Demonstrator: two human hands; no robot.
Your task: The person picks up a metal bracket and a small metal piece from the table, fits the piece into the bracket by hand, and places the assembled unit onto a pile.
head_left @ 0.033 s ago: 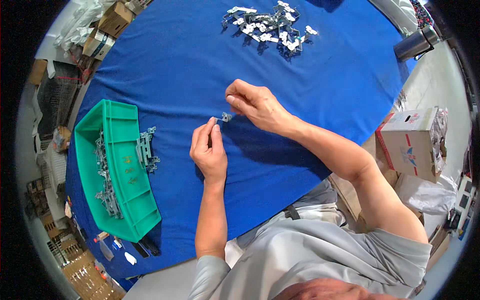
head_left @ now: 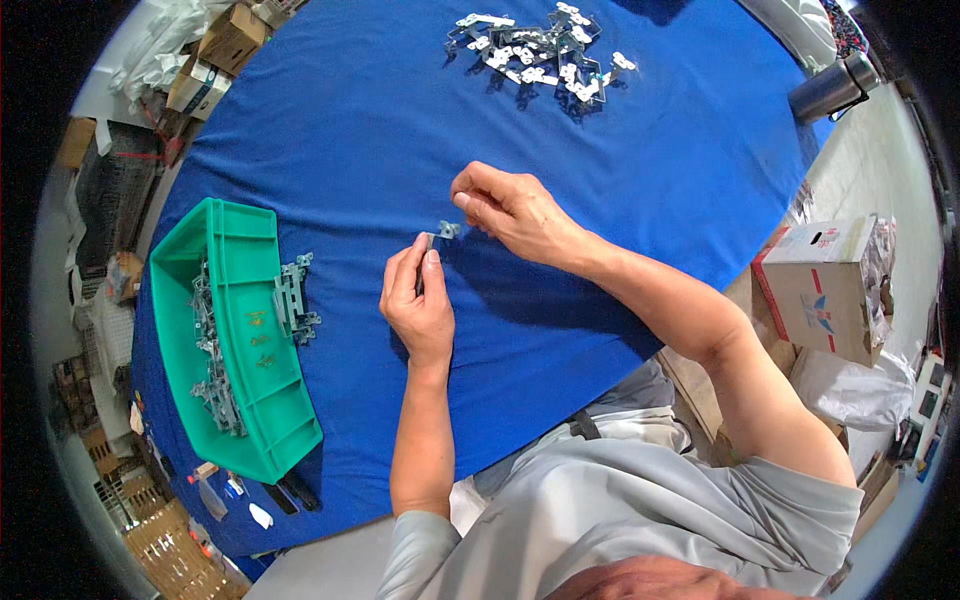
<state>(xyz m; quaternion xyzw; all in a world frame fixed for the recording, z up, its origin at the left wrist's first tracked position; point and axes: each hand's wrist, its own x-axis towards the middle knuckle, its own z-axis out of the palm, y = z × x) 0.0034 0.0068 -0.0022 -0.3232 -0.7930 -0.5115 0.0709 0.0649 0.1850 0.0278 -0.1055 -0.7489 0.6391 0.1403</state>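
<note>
Above the blue-clothed counter (head_left: pixel 330 150), pinching a small metal bracket (head_left: pixel 448 230) with the left hand (head_left: pixel 416 300), with the right hand (head_left: pixel 520 212) curled just beside it, impossible to tell whether around anything; probably mid-work on this single piece, calling next for a steady left pinch and fine control

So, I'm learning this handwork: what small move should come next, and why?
Perhaps ease the right hand toward the small metal part: the left hand pinches one end, leaving the other exposed close by the right hand.
</note>
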